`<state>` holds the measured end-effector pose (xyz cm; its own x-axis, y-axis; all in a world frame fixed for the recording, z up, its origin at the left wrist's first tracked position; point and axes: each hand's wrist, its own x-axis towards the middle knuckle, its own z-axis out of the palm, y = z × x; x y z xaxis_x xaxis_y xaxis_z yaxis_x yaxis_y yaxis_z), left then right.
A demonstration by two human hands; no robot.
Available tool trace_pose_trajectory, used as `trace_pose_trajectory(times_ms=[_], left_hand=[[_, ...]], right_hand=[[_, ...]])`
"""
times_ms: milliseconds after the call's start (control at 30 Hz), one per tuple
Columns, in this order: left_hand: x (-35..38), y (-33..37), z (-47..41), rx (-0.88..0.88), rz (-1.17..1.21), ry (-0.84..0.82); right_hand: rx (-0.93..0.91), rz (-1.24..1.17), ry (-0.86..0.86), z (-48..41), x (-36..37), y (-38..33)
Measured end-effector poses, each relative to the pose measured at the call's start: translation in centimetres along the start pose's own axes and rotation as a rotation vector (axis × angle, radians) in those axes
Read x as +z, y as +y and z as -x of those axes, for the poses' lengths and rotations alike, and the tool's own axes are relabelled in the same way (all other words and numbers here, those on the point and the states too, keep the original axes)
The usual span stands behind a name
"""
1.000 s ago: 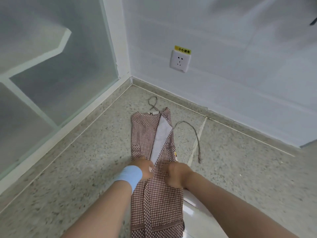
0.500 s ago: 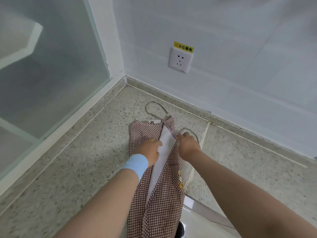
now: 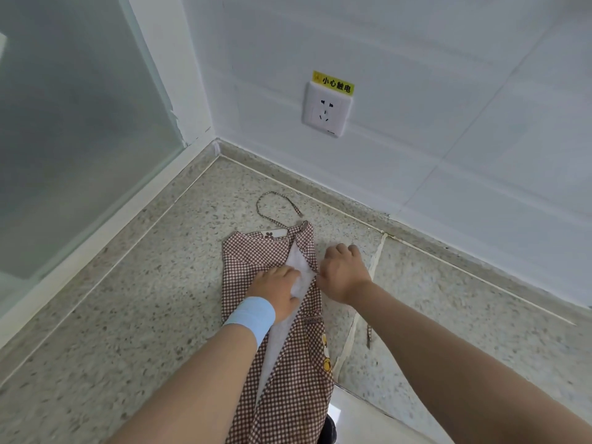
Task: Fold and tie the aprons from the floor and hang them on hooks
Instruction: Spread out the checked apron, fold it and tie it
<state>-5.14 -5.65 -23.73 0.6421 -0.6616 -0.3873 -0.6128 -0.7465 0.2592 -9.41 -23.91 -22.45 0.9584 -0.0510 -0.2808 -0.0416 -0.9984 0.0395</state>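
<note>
Head view shows you a brown-and-white gingham apron (image 3: pixel 250 261) lying flat on the speckled terrazzo floor (image 3: pixel 144 315), folded lengthwise into a narrow band. Its long axis runs from 6 o'clock up to 12 o'clock, and the bib end points to 12 o'clock, toward the tiled wall (image 3: pixel 448 123). A thin neck loop (image 3: pixel 275 206) of the same checked cloth curls out from that end in a rounded teardrop. Where the right flap is turned over, a plain white lining (image 3: pixel 302 267) shows as a long, tapering wedge down the middle. Your left hand (image 3: pixel 278 291), with a pale blue band (image 3: pixel 251 317) round the wrist, lies palm down on the fold, its fingers straight and close together, pressing on the lining. Your right hand (image 3: pixel 342 274) sits at 3 o'clock of it, at the apron's right edge, knuckles up and fingers curled under; you cannot tell whether they pinch anything. A slim tie strap (image 3: pixel 369 334) shows on the floor below that wrist, at about 5 o'clock from the hand. Yellow cartoon figures (image 3: pixel 326 354) mark the apron's right hem. A glossy white socket (image 3: pixel 326 110) under a yellow label (image 3: pixel 333 84) is on the wall at 12 o'clock, and a frosted glass panel (image 3: pixel 80 123) stands at 10 o'clock.
</note>
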Motion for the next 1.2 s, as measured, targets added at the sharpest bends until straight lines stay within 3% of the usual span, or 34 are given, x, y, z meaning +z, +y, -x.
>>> trace_pose_trajectory(times_ms=[167, 300, 367, 433, 500, 600, 667, 733, 800, 867, 967, 1000, 1100, 1133, 1200], left_hand=[[-0.3, 0.2, 0.1, -0.06, 0.077, -0.05], [-0.1, -0.4, 0.7, -0.077, 0.079, -0.104], [-0.2, -1.0, 0.9, -0.093, 0.104, -0.126], [-0.5, -1.4, 0.9, -0.11, 0.134, -0.143], [-1.3, -1.2, 0.8, -0.153, 0.183, -0.074], [-4.1, 0.3, 1.1, -0.417, 0.625, 0.021], [-5.8, 0.8, 1.7, -0.571, 1.218, -0.157], [-6.9, 0.0, 2.5, -0.567, 1.72, -0.259], [-7.5, -2.0, 3.6, -0.51, 1.9, -0.231], [-7.5, -3.7, 4.6, -0.471, 1.871, -0.237], [-7.2, -6.1, 5.9, -0.556, 1.704, -0.289], [-7.3, -6.9, 6.1, -0.639, 1.498, -0.258], [-7.6, -9.7, 6.3, -0.845, 0.491, -0.107], [-7.6, -10.6, 6.5, -0.887, 0.269, -0.074], [-7.3, -11.4, 6.7, -0.912, 0.044, -0.048]], right_hand=[[-0.02, -0.277, -0.077, 0.0, -0.7, 0.8], [0.053, 0.061, -0.172, -0.2, 0.7, 0.2], [0.072, 0.111, -0.188, 0.0, 0.7, -0.1], [0.085, 0.026, -0.164, 0.5, 0.0, -0.6], [0.111, -0.227, -0.155, 0.8, -1.4, -1.3], [0.156, -0.916, -0.31, 0.4, -4.6, -3.3], [0.133, -1.211, -0.38, -0.4, -6.4, -4.8], [0.125, -1.427, -0.422, -1.0, -7.6, -6.0], [0.103, -1.531, -0.404, -1.7, -8.1, -7.1], [0.061, -1.467, -0.353, -2.4, -7.9, -7.6], [-0.009, -1.157, -0.299, -3.3, -7.3, -8.3], [-0.012, -1.098, -0.287, -3.5, -6.9, -8.5], [0.07, -0.922, -0.225, -3.5, -5.6, -8.5], [0.106, -0.846, -0.198, -3.7, -4.9, -8.3], [0.165, -0.722, -0.131, -3.5, -3.8, -7.9]])
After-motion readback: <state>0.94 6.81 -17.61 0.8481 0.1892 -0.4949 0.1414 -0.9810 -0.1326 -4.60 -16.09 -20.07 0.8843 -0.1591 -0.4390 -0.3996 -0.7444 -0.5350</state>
